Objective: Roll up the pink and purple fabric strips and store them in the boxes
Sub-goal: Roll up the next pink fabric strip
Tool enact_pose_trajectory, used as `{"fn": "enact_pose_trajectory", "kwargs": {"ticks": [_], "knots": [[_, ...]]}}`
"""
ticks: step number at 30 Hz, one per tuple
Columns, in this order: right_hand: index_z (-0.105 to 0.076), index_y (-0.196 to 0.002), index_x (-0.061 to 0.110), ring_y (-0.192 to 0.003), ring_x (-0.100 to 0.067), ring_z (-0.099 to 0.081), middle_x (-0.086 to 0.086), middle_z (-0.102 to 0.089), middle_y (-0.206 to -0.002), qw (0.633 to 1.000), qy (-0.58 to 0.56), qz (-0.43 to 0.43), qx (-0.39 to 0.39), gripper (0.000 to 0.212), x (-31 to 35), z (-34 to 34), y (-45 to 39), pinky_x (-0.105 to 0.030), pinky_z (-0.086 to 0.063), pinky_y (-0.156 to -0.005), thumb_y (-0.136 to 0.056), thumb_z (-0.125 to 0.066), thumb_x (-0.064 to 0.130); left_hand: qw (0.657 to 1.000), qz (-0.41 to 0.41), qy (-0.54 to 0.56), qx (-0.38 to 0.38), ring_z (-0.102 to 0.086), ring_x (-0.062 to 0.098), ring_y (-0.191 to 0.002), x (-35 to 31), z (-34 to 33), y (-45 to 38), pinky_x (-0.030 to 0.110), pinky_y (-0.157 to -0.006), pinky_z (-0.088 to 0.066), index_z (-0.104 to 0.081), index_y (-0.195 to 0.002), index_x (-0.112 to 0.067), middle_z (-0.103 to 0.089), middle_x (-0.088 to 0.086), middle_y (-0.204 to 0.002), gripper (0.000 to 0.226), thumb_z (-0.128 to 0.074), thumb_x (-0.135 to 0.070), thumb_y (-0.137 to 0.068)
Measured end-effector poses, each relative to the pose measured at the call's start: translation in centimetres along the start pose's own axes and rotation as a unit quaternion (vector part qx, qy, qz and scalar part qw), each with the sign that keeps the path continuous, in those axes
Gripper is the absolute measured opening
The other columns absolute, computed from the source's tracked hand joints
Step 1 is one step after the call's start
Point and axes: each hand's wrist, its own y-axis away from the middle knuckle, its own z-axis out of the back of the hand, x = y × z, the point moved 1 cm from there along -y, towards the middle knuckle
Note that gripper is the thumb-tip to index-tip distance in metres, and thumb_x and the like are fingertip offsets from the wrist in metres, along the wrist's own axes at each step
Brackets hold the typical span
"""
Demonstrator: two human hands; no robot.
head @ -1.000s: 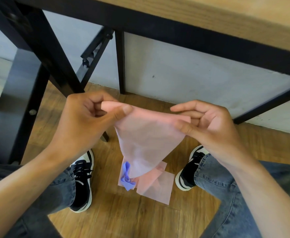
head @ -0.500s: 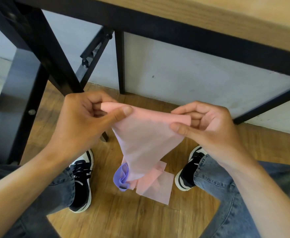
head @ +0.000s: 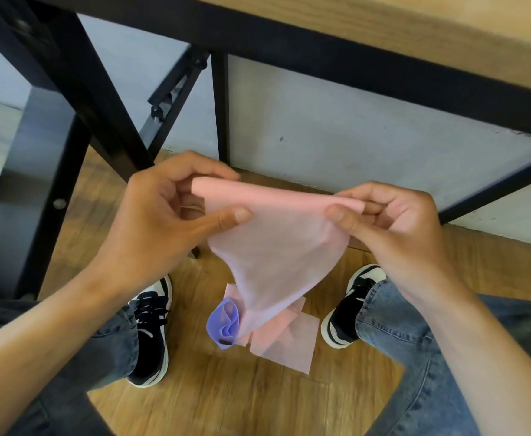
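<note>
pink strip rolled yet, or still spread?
Mostly spread: pink strip hangs loose; only its top edge is curled between both hands.

Pink strips [head: 276, 247] two, purple strip [head: 223, 325] one (coiled), shoes [head: 151, 328] two.

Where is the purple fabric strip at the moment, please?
In the head view, the purple strip hangs curled below the pink strip, low and centre-left, nearer the left shoe.
</note>
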Motion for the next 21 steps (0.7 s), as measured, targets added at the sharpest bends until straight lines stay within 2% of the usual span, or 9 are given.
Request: {"fn": "enact_pose_trajectory", "kwargs": {"ticks": [2, 3, 7, 9, 11, 14, 17, 18, 21], "knots": [[-0.079, -0.086, 0.025, -0.077, -0.021, -0.073, -0.003, -0.077, -0.082, 1.000, 0.016, -0.005, -0.012, 0.013, -0.24, 0.11, -0.08, -0.049, -0.060, -0.078, -0.083, -0.073, 0.036, 1.000, -0.010, 0.000, 0.006, -0.073, 0.013, -0.087, -0.10, -0.09, 0.02, 0.019, -0.071, -0.059, -0.070, -0.102, -0.017, -0.074, -0.004, -0.097, 0.026, -0.077, -0.022, -0.078], [-0.079, -0.085, 0.026, -0.075, -0.019, -0.071, -0.001, -0.076, -0.079, 1.000, 0.021, -0.004, -0.008, 0.014, -0.31, 0.13, -0.10, -0.048, -0.058, -0.076, -0.086, -0.072, 0.038, 1.000, -0.012, -0.009, 0.004, -0.073, 0.011, -0.084, -0.06, -0.17, 0.03, 0.017, -0.068, -0.057, -0.071, -0.099, -0.018, -0.074, -0.006, -0.093, 0.020, -0.076, -0.021, -0.080], [-0.077, -0.100, 0.025, -0.082, -0.014, -0.074, 0.001, -0.078, -0.087, 0.999, 0.007, 0.001, 0.037, 0.019, 0.03, 0.04, 0.03, -0.034, -0.059, -0.075, -0.082, -0.075, 0.032, 1.000, 0.007, -0.014, -0.024, -0.068, 0.004, -0.066, -0.01, -0.21, 0.06, 0.012, -0.057, -0.050, -0.071, -0.085, -0.018, -0.073, -0.009, -0.076, 0.009, -0.074, -0.025, -0.082], [-0.074, -0.105, 0.019, -0.086, -0.017, -0.076, -0.001, -0.079, -0.092, 0.999, 0.002, 0.011, 0.045, 0.029, 0.23, 0.10, 0.13, -0.028, -0.060, -0.073, -0.077, -0.079, 0.022, 0.999, 0.009, -0.011, -0.030, -0.068, 0.003, -0.066, -0.08, -0.23, 0.07, 0.012, -0.058, -0.050, -0.071, -0.085, -0.016, -0.073, -0.007, -0.076, 0.011, -0.075, -0.026, -0.082], [-0.075, -0.098, 0.017, -0.085, -0.018, -0.077, -0.002, -0.080, -0.092, 0.999, 0.002, 0.020, 0.036, 0.026, 0.40, 0.01, 0.13, -0.026, -0.060, -0.071, -0.073, -0.082, 0.017, 1.000, 0.004, -0.003, -0.020, -0.071, 0.008, -0.073, -0.04, -0.10, 0.00, 0.016, -0.062, -0.056, -0.071, -0.092, -0.016, -0.073, -0.005, -0.084, 0.017, -0.077, -0.026, -0.079], [-0.079, -0.087, 0.022, -0.080, -0.020, -0.076, -0.002, -0.079, -0.088, 1.000, 0.003, 0.019, 0.009, 0.012, 0.14, -0.03, 0.06, -0.036, -0.060, -0.072, -0.076, -0.081, 0.023, 1.000, -0.010, 0.006, 0.005, -0.074, 0.016, -0.083, 0.14, 0.06, 0.01, 0.022, -0.069, -0.060, -0.071, -0.102, -0.016, -0.074, -0.001, -0.093, 0.028, -0.079, -0.022, -0.076], [-0.080, -0.091, 0.027, -0.078, -0.041, -0.070, -0.005, -0.079, -0.087, 1.000, 0.018, 0.022, 0.010, 0.010, -0.09, 0.14, 0.03, -0.051, -0.056, -0.070, -0.081, -0.082, 0.028, 1.000, -0.008, -0.018, 0.000, -0.073, 0.013, -0.076, 0.08, -0.10, 0.07, 0.018, -0.063, -0.056, -0.072, -0.094, -0.012, -0.075, -0.001, -0.087, 0.020, -0.077, -0.025, -0.078], [-0.079, -0.093, 0.026, -0.078, -0.042, -0.070, -0.005, -0.079, -0.088, 0.999, 0.013, 0.027, 0.020, 0.013, 0.06, 0.14, 0.09, -0.045, -0.055, -0.068, -0.080, -0.083, 0.026, 1.000, -0.005, -0.025, -0.006, -0.072, 0.012, -0.073, 0.16, -0.09, 0.07, 0.017, -0.061, -0.055, -0.072, -0.091, -0.012, -0.074, -0.002, -0.085, 0.019, -0.077, -0.027, -0.079], [-0.076, -0.099, 0.019, -0.085, -0.020, -0.077, -0.001, -0.080, -0.094, 0.999, -0.004, 0.023, 0.047, 0.027, 0.54, 0.04, 0.26, -0.027, -0.060, -0.071, -0.073, -0.083, 0.018, 0.999, 0.002, -0.034, -0.022, -0.071, 0.015, -0.070, 0.49, 0.28, -0.09, 0.024, -0.057, -0.056, -0.072, -0.087, -0.016, -0.073, -0.001, -0.080, 0.021, -0.077, -0.036, -0.083]]}}
